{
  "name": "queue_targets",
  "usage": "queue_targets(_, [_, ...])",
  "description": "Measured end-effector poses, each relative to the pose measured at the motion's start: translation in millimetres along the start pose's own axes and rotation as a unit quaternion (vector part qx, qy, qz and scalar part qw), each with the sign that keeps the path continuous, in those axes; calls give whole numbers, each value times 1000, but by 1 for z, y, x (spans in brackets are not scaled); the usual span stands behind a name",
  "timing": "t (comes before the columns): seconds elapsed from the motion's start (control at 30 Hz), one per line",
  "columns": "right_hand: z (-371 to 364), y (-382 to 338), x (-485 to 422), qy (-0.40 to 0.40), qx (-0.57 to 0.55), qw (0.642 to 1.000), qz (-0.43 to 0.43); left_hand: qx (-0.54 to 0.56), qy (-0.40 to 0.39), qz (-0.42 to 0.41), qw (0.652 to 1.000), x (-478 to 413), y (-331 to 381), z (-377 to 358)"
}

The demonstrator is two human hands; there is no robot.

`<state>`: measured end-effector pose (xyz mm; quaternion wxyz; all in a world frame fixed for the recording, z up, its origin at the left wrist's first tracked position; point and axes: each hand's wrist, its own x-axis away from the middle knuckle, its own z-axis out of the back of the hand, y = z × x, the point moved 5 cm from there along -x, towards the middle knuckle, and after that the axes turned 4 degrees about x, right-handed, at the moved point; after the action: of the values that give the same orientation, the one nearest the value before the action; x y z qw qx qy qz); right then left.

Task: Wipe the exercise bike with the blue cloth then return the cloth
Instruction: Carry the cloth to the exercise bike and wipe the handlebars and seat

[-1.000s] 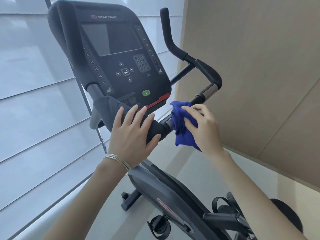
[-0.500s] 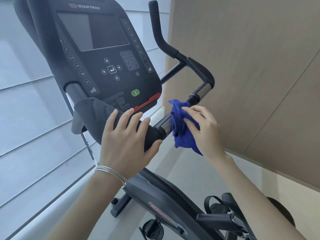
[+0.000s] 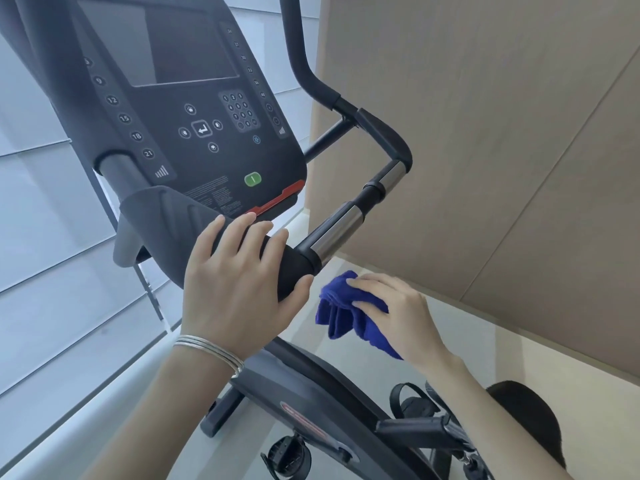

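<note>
Noted right hand [image 3: 398,317] curled over bunched cloth [image 3: 343,320], folds hanging below fingertips, clear of bar [image 3: 334,233] just beyond. Judged soft, light, limp; best gripped mid-bunch. Observed left hand [image 3: 235,289] wrapped round black grip [image 3: 294,268], fingers over top, console [image 3: 194,98] beyond.

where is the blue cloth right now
In the head view, the blue cloth is bunched in the right hand, right of centre, just below the silver handlebar tube and right of the left hand gripping the black handlebar grip.

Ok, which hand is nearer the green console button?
Left. The left hand grips the handlebar just below the green button; the right hand holds the blue cloth farther down-right.
</note>
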<state>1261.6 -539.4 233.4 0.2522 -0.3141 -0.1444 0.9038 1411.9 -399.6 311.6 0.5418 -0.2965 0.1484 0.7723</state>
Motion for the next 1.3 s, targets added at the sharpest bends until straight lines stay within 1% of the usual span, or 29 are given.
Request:
queue_targets(0.07, [1,-16,-6,36,-39,999,4,-3,1,-1,1000,0,0,0])
queue_targets(0.17, [5,-41,-14,87,-79,992,39,-2,9,-6,1000,-1,0,1])
queue_targets(0.23, [6,-50,-13,107,-93,988,56,-2,13,-7,1000,-1,0,1])
queue_targets(0.33, [6,-50,-13,120,-113,985,58,0,15,-3,1000,0,0,1])
queue_targets(0.4, [4,-41,-19,122,-102,986,42,0,13,-3,1000,0,0,1])
queue_targets(0.53, [4,-7,-43,148,-96,982,-63,6,3,0,1000,0,0,1])
queue_targets(0.57, [5,-3,-45,152,-90,982,-69,8,-1,1,1000,0,0,0])
queue_targets(0.63, [4,-7,-44,144,-80,985,-41,9,-1,3,1000,-1,0,0])
queue_targets(0.77, [-2,-22,-32,100,-62,991,57,12,6,5,1000,-2,1,1])
queue_targets(0.83, [0,-16,-37,107,-60,991,51,10,3,5,1000,-2,2,1])
queue_targets(0.97, [17,5,-48,169,-44,985,-1,9,-6,8,1000,-1,2,2])
queue_targets(1.03, [34,10,-50,218,-27,976,-5,10,-6,10,1000,-2,2,1])
queue_targets(1.1, [57,9,-51,274,-41,961,-10,9,-3,14,1000,-2,1,1])
queue_targets(1.17, [76,-2,-57,298,-43,954,14,9,-2,17,1000,-2,1,1])
queue_targets(1.2, [80,-11,-63,285,-33,957,38,10,-4,18,1000,-2,2,1])
queue_targets(1.23, [81,-21,-72,256,-22,964,67,11,-4,19,1000,-2,2,1])
queue_targets(1.3, [73,-44,-91,172,-8,978,115,15,-2,21,1000,-2,2,2])
